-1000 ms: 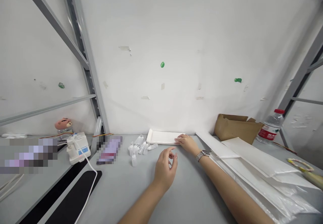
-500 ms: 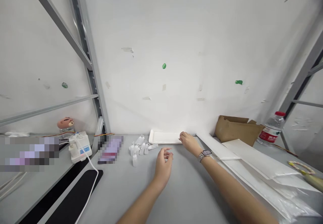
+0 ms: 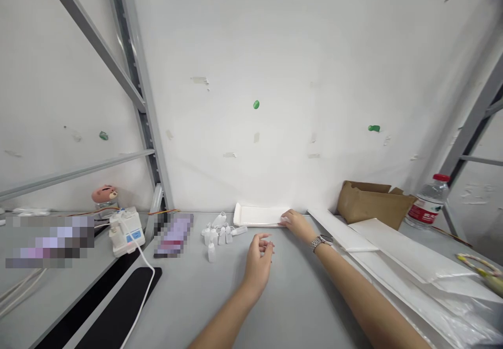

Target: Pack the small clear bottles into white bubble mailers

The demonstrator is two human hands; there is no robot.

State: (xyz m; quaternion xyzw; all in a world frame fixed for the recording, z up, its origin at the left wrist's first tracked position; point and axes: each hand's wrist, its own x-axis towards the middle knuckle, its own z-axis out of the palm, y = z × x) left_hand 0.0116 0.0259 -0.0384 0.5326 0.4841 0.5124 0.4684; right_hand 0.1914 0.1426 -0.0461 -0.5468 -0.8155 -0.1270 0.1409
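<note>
Two bare hands at a white tray on a grey surface.

Head view: at centre frame the right hand, a watch on its wrist, rests its fingertips on the near right corner of the flat white tray lying against the wall; whether it grips the edge is hard to tell. The left hand hovers just below, loosely curled and holding nothing. Small white bottles cluster left of the tray. A cardboard box and water bottle stand at right.
</note>
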